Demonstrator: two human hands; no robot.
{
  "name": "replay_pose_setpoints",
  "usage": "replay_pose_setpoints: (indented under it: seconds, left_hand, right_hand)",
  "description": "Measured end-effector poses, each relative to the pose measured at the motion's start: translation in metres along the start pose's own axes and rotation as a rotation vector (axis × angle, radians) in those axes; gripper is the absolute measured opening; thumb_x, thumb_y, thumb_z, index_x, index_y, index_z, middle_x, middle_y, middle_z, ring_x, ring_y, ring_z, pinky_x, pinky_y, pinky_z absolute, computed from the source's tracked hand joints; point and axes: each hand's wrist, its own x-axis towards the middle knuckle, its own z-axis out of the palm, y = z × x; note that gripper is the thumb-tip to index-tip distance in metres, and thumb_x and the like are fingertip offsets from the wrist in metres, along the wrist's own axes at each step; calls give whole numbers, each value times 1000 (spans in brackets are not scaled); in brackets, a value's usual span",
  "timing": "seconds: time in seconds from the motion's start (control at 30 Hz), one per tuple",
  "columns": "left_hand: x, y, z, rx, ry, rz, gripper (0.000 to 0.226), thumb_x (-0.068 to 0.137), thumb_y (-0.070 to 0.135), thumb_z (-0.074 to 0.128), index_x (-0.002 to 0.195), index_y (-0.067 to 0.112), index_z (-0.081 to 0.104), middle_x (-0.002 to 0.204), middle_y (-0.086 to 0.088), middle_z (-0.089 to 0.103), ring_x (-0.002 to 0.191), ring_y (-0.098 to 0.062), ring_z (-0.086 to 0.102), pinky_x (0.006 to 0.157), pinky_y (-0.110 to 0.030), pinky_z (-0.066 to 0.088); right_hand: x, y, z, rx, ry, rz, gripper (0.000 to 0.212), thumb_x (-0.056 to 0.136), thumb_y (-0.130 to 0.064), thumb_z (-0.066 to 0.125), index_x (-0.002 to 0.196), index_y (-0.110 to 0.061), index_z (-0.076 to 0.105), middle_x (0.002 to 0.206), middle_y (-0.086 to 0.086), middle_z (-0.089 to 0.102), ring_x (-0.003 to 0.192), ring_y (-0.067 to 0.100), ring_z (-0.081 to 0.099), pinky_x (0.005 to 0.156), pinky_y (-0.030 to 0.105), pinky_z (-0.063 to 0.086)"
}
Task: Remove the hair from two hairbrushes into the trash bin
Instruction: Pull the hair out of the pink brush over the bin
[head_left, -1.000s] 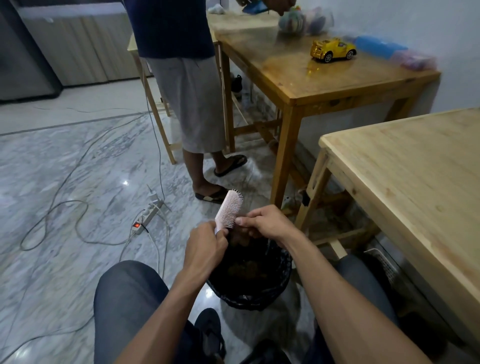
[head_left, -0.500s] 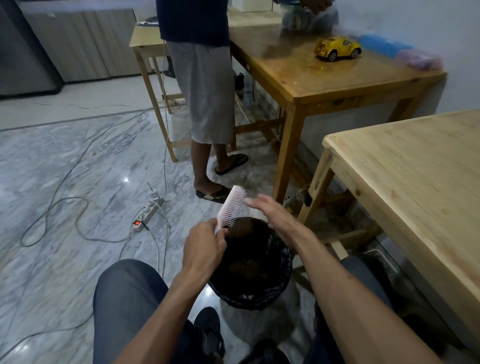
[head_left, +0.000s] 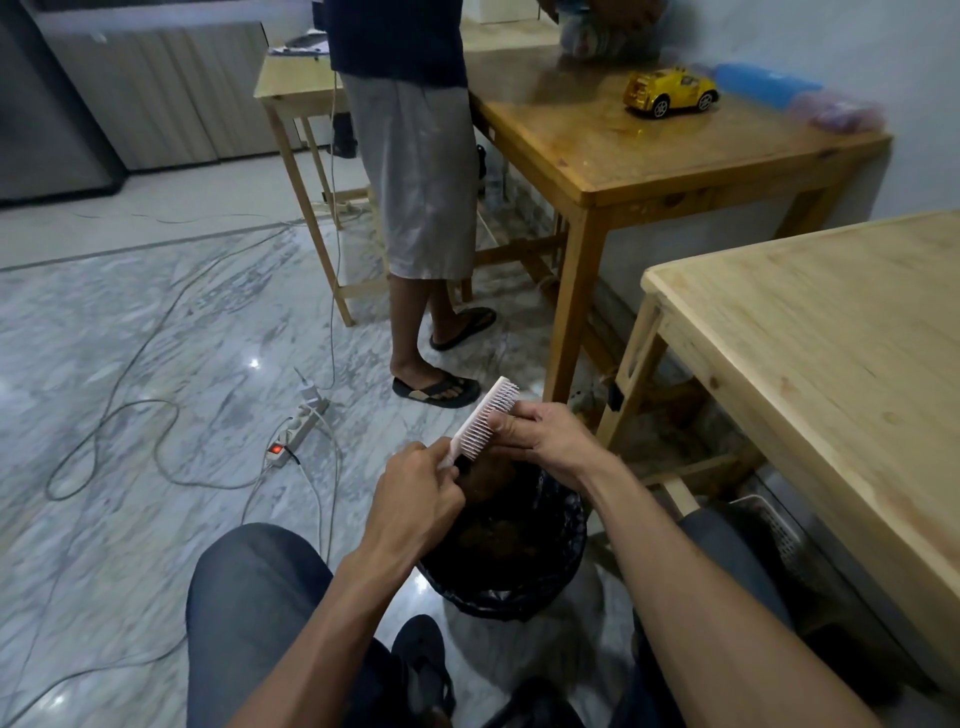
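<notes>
A pale pink hairbrush (head_left: 484, 420) is held over a round trash bin (head_left: 506, 592) lined with a black bag, on the floor between my knees. My left hand (head_left: 415, 501) is shut on the brush's handle, bristles facing right. My right hand (head_left: 545, 439) rests against the bristles near the brush's far end, fingertips pinched into them. Brown clumps lie inside the bin. I cannot tell whether hair is between my fingers. No second hairbrush is in view.
A person in grey shorts and sandals (head_left: 421, 171) stands close ahead, beside a wooden table (head_left: 649, 171) with a yellow toy car (head_left: 670, 91). A light wooden table (head_left: 831, 374) is at my right. A power strip (head_left: 296, 428) and cables lie on the marble floor at left.
My right hand swung open away from the brush over the bin, then came back onto the bristles. The brush tilted slightly more upright. The standing person shifted right.
</notes>
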Motion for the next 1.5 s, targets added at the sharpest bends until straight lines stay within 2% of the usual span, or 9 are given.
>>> replay_pose_setpoints:
  seconds: [0.17, 0.3, 0.53, 0.63, 0.73, 0.83, 1.1, 1.3, 1.5]
  left_hand:
    - [0, 1, 1, -8, -11, -9, 29, 92, 12, 56, 117, 16, 69, 75, -3, 53, 60, -7, 43, 51, -19, 27]
    - [-1, 0, 2, 14, -17, -15, 25, 90, 11, 54, 110, 14, 70, 69, 0, 49, 58, -9, 46, 49, -24, 29]
    - [12, -17, -7, 55, 141, -160, 27, 90, 8, 53, 111, 9, 69, 70, -9, 56, 59, -27, 54, 52, -31, 30]
    - [13, -16, -8, 59, 100, -126, 25, 91, 9, 52, 110, 9, 68, 67, -5, 51, 57, -24, 51, 49, -30, 28]
    - [11, -11, -3, 57, 45, -50, 25, 91, 9, 53, 111, 10, 68, 64, 0, 43, 56, -21, 46, 47, -30, 24]
    - [8, -6, 1, 72, 22, 45, 31, 91, 10, 53, 118, 16, 66, 72, -2, 44, 63, -24, 47, 53, -31, 26]
    - [2, -7, -3, 19, -6, 146, 40, 93, 6, 58, 131, 18, 63, 81, -3, 50, 70, -20, 47, 60, -29, 29]
    - [-4, -8, -2, -141, -28, 104, 42, 94, 3, 59, 131, 21, 67, 78, -7, 56, 65, -13, 49, 58, -15, 35]
    - [-4, -4, 2, -100, -9, 61, 35, 92, 2, 59, 123, 15, 70, 79, -9, 57, 69, -22, 53, 58, -25, 32]
  right_hand:
    - [2, 6, 1, -136, 231, 0, 15, 86, -15, 81, 90, 0, 77, 75, 8, 77, 60, 11, 69, 57, 17, 56]
    - [3, 9, 1, -294, 285, -18, 16, 90, -18, 79, 87, -1, 79, 67, 4, 74, 53, 7, 58, 53, 16, 49]
    - [-3, 18, -14, -482, 327, 43, 12, 94, -14, 75, 96, -5, 81, 78, 6, 79, 66, 7, 68, 63, 19, 55]
    - [-2, 18, -14, -516, 243, 41, 23, 101, -15, 64, 119, -14, 77, 109, 0, 78, 99, 8, 70, 93, 30, 57]
    - [-2, 9, -4, -490, 74, 54, 44, 95, -41, 68, 137, -29, 65, 136, -8, 65, 126, 10, 57, 109, 34, 45]
    - [-5, 5, 3, -343, -52, 54, 50, 90, -48, 73, 135, -28, 66, 130, -10, 71, 122, 8, 63, 101, 27, 47]
    - [-4, 16, 1, -82, -108, -2, 27, 82, -22, 79, 107, -13, 78, 99, 5, 81, 95, 13, 76, 83, 22, 58]
    - [-5, 12, 1, -264, -23, -62, 15, 87, -15, 79, 101, -11, 81, 91, 0, 82, 91, 11, 77, 85, 24, 60]
    - [1, 16, 1, -594, 92, -132, 10, 90, -25, 78, 98, -26, 84, 95, -1, 82, 97, 13, 76, 93, 39, 59]
